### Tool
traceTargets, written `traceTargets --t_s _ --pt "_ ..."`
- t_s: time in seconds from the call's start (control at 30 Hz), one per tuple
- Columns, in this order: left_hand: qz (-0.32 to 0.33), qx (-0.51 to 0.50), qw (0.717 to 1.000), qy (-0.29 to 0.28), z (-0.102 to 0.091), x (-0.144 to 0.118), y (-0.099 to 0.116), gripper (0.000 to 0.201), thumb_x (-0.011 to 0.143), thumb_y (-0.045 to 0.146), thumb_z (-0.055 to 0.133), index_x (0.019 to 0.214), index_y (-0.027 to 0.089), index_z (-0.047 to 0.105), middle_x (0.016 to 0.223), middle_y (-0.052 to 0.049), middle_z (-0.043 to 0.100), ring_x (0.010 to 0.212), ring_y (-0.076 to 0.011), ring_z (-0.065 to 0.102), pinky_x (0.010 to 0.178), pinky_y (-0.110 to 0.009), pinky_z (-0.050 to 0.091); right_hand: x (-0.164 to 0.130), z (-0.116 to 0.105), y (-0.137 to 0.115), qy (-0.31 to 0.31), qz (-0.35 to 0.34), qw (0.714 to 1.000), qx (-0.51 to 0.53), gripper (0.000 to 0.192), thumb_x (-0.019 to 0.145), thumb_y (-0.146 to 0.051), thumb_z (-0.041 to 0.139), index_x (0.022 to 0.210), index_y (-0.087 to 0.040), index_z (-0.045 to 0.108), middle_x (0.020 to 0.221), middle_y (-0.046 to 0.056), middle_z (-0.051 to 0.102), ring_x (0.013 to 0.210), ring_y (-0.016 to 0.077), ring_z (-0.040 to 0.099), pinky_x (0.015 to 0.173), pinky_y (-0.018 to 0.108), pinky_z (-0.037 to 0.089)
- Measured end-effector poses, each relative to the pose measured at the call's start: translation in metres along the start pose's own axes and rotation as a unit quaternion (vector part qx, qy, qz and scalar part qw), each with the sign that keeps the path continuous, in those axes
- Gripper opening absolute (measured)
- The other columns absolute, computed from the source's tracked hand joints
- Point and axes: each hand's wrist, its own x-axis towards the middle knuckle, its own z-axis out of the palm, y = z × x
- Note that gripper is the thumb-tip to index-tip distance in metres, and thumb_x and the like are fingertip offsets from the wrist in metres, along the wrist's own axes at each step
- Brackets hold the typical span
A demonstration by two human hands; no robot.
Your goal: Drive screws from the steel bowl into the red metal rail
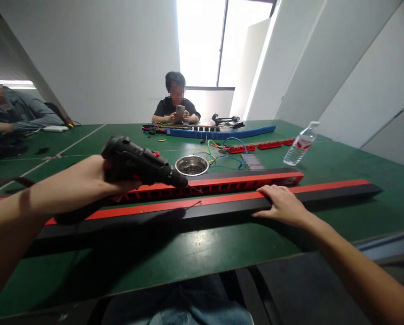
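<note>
My left hand [86, 183] is wrapped around the grip of a black cordless drill [137, 162]. Its thin bit points right and slightly down, above the bars, and casts a shadow on the nearer one. That front bar [222, 213] is long, with a red top strip dotted with small screws or holes and a black side. My right hand [283, 205] clasps it right of centre, fingers over the red strip and thumb on the near side. Just behind lies a second red and black bar [293, 177] with a row of rectangular openings. Beyond it stands a metal bowl [191, 160] holding small dark screws [193, 169].
Loose coloured wires [210, 151] lie behind the bowl. A water bottle [299, 145] stands tilted-looking at right. Red strips [269, 145] and a blue bar [222, 134] lie farther back. A person [174, 110] holds a phone across the table; another person [25, 108] sits at left.
</note>
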Motion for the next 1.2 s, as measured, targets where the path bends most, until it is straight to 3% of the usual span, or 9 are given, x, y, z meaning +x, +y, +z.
traceTargets --t_s 0.1,0.27,0.47,0.73,0.83,0.93,1.0,1.1,1.2 --pt "-0.023 0.034 0.998 -0.046 -0.001 -0.003 -0.026 0.043 0.054 0.041 0.092 0.089 0.019 0.079 0.077 -0.003 0.076 0.067 -0.0224 0.068 0.049 -0.024 0.053 0.002 0.001 -0.003 0.012 0.01 1.0 0.008 0.074 0.068 -0.078 0.073 0.113 -0.02 0.069 0.114 0.015 0.073 0.103 0.0357 0.068 0.09 0.048 0.05" --pt "-0.076 -0.098 0.99 -0.068 0.019 -0.014 -0.062 0.034 0.07 0.048 0.084 0.078 0.016 0.073 0.067 -0.004 0.069 0.059 -0.0172 0.06 0.047 -0.022 0.049 0.013 0.005 -0.034 0.035 0.029 0.999 0.023 0.081 0.062 -0.082 0.075 0.115 -0.021 0.071 0.118 0.014 0.073 0.11 0.0368 0.066 0.096 0.049 0.049" --pt "-0.116 -0.244 0.956 -0.117 0.047 -0.028 -0.067 0.031 0.076 0.044 0.081 0.078 0.014 0.074 0.072 -0.006 0.069 0.064 -0.0174 0.063 0.057 -0.022 0.052 0.038 0.007 -0.099 0.024 0.016 0.997 0.071 0.085 0.06 -0.09 0.069 0.112 -0.023 0.072 0.113 0.014 0.073 0.104 0.0355 0.066 0.096 0.05 0.046" --pt "-0.095 -0.281 0.94 -0.166 0.06 0.001 -0.085 0.022 0.078 0.034 0.081 0.081 0.013 0.074 0.07 -0.005 0.069 0.062 -0.0165 0.062 0.059 -0.023 0.05 0.055 0.011 -0.164 0.03 0.003 0.987 0.161 0.081 0.065 -0.09 0.065 0.109 -0.022 0.068 0.111 0.016 0.072 0.106 0.0384 0.063 0.1 0.054 0.041" --pt "-0.094 -0.305 0.932 -0.174 0.061 0.005 -0.093 0.021 0.078 0.033 0.08 0.08 0.014 0.073 0.069 -0.003 0.066 0.06 -0.0148 0.059 0.057 -0.023 0.049 0.058 0.007 -0.158 0.06 0.055 0.934 0.348 0.064 0.089 -0.079 0.047 0.113 -0.023 0.062 0.107 0.012 0.073 0.102 0.0304 0.066 0.095 0.047 0.046" --pt "-0.104 -0.32 0.924 -0.18 0.06 0.004 -0.097 0.02 0.081 0.033 0.078 0.08 0.014 0.073 0.07 -0.003 0.065 0.061 -0.0141 0.059 0.058 -0.022 0.05 0.074 0.001 -0.14 0.105 0.143 0.809 0.561 0.055 0.098 -0.071 0.033 0.111 -0.023 0.055 0.095 0.008 0.073 0.087 0.0225 0.068 0.076 0.036 0.052" --pt "-0.11 -0.327 0.921 -0.18 0.06 0.005 -0.099 0.019 0.081 0.032 0.079 0.082 0.014 0.074 0.071 -0.003 0.065 0.062 -0.0141 0.06 0.058 -0.022 0.05 0.091 -0.002 -0.129 0.097 0.18 0.749 0.631 0.054 0.094 -0.073 0.04 0.106 -0.022 0.054 0.082 0.005 0.071 0.069 0.0189 0.065 0.059 0.029 0.048" --pt "-0.119 -0.331 0.918 -0.181 0.059 0.005 -0.101 0.02 0.081 0.034 0.079 0.08 0.014 0.073 0.072 -0.003 0.065 0.061 -0.0143 0.06 0.057 -0.023 0.051 0.119 -0.005 -0.122 0.049 0.182 0.723 0.665 0.055 0.089 -0.075 0.049 0.093 -0.021 0.056 0.068 0.003 0.064 0.05 0.014 0.054 0.045 0.025 0.036" --pt "-0.125 -0.33 0.918 -0.18 0.06 0.005 -0.102 0.021 0.082 0.034 0.079 0.078 0.013 0.072 0.073 -0.004 0.066 0.062 -0.0142 0.062 0.058 -0.022 0.052 0.141 -0.005 -0.121 0.027 0.132 0.74 0.659 0.052 0.087 -0.071 0.057 0.075 -0.021 0.053 0.06 0.0 0.056 0.048 0.0123 0.048 0.044 0.025 0.033"
